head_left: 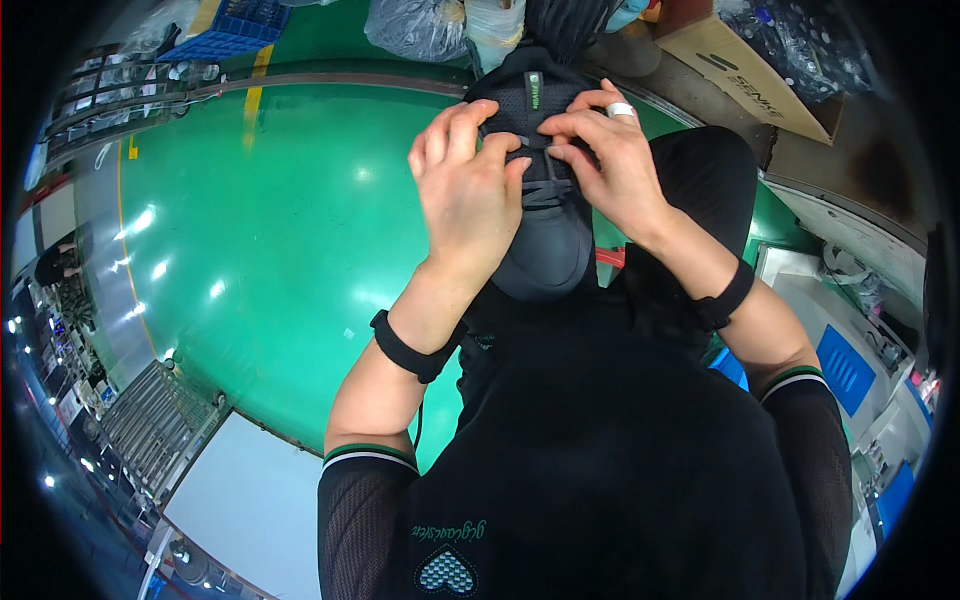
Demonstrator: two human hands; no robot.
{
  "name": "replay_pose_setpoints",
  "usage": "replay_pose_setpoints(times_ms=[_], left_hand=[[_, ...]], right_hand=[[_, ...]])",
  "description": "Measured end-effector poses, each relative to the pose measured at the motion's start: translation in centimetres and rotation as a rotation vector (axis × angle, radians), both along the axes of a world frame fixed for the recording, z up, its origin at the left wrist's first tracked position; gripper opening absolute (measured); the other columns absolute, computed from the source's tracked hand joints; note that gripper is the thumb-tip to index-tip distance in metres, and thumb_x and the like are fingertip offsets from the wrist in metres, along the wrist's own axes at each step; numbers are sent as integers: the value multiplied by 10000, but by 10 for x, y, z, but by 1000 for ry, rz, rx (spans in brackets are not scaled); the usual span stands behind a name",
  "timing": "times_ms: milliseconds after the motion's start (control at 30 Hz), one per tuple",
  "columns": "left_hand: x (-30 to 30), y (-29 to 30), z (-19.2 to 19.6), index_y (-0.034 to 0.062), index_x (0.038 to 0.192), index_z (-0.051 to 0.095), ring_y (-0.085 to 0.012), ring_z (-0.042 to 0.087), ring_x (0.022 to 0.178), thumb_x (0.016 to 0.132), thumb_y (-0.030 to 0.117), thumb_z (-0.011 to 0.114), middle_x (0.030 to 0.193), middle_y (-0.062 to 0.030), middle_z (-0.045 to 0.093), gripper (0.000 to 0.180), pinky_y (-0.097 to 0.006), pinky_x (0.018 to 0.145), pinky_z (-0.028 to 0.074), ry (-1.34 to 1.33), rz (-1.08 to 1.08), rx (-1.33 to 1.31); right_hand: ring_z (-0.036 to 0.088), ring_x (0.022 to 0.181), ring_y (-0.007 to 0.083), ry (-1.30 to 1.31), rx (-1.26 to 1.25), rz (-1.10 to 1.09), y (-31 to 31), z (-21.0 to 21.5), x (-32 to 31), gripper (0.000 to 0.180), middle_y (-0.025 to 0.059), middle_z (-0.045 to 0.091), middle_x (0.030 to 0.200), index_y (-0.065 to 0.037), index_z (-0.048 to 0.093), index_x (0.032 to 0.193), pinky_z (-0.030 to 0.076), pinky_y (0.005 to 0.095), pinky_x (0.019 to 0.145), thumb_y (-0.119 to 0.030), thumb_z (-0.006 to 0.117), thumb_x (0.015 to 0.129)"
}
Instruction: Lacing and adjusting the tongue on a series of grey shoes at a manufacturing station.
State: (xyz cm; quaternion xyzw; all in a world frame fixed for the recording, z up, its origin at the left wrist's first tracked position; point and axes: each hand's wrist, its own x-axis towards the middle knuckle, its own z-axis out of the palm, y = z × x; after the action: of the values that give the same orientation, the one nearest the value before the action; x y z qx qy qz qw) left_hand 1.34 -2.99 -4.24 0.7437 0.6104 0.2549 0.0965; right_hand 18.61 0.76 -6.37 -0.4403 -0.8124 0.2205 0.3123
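A black shoe [545,250] points its toe toward me, above my lap. Across its upper run dark laces [545,193], and a small tag with green print [534,90] shows on the tongue. My left hand [468,175] is at the shoe's left side, thumb and forefinger pinched together on the lace near the tongue. From the right, my right hand [608,155] pinches the lace too, its thumb and fingertips close together beside the tongue; a pale ring band [620,109] is on one finger. The lace between the fingers is mostly hidden.
A green floor [270,220] spreads to the left. Clear plastic bags [415,28] and a blue crate [228,28] stand at the far side. An open cardboard box [745,85] with dark plastic-wrapped items is at the far right. Grey machinery [850,340] with blue panels stands to the right.
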Motion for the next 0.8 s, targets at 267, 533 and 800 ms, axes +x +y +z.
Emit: replay_pose_setpoints(times_ms=[267, 533, 800], left_hand=[[4, 4, 8, 125, 932, 667, -267, 505, 1129, 662, 164, 792, 1129, -30, 579, 299, -435, 957, 352, -9, -58, 86], [12, 34, -4, 103, 773, 651, -204, 552, 867, 666, 158, 771, 800, -9, 583, 170, -400, 836, 352, 19, -256, 178], [5, 43, -13, 12, 773, 590, -255, 548, 778, 759, 42, 718, 794, -75, 586, 133, -347, 688, 440, -332, -142, 40]], right_hand=[[576, 1067, 265, -218, 13, -40, -5, 10, 11, 205, 52, 636, 868, -91, 633, 917, 300, 514, 1069, -23, 699, 736], [575, 1077, 240, -131, 6, -80, -8, 6, 10, 179, 37, 640, 887, -91, 661, 876, 287, 509, 1080, -14, 705, 720], [574, 1002, 257, -77, 13, -18, 2, 4, 10, 148, 39, 607, 820, -109, 655, 869, 309, 502, 1068, -31, 687, 747]])
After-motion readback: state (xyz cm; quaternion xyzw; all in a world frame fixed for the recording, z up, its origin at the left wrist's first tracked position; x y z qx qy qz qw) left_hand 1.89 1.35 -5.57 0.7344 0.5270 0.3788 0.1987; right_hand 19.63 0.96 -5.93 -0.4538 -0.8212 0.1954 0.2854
